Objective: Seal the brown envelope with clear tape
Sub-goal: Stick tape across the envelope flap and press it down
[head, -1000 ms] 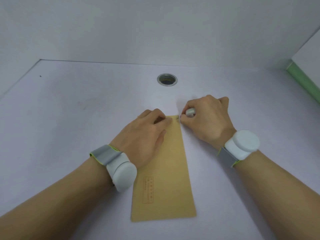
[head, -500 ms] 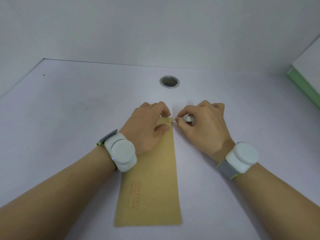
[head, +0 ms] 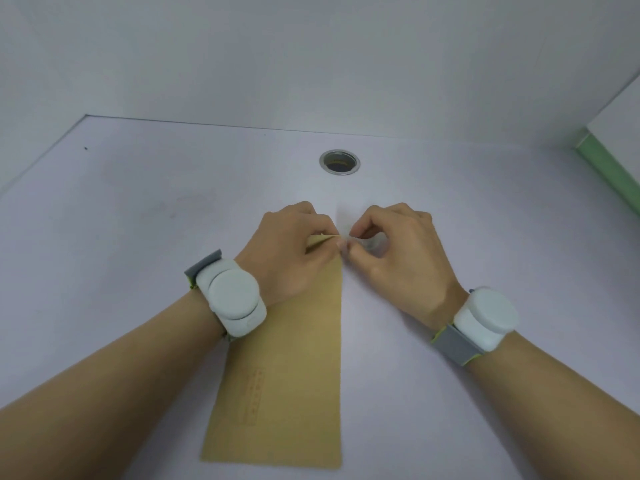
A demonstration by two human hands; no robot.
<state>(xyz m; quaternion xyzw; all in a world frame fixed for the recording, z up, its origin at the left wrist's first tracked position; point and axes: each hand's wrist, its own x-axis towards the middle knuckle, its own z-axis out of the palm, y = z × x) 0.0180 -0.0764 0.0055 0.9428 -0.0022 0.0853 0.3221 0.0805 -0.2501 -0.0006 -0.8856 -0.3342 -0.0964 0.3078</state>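
Observation:
A long brown envelope (head: pixel 294 368) lies flat on the white table, its far end towards the wall. My left hand (head: pixel 287 251) rests on that far end and pinches its top right corner between thumb and fingers. My right hand (head: pixel 398 258) is just to the right of the corner, fingers curled around a small roll of clear tape (head: pixel 372 244), most of which is hidden in the hand. The fingertips of both hands meet at the envelope's corner. Whether a strip of tape lies on the flap I cannot tell.
A round metal-rimmed cable hole (head: pixel 339 162) sits in the table beyond the hands. White walls close the table at the back and left. A green strip (head: pixel 609 168) runs along the right edge. Each wrist carries a white sensor band (head: pixel 235 299).
The envelope has swung from slanting to lying straight. Both hands drew together at its far right corner, the left hand now pinching that corner and the right hand closer in with the tape.

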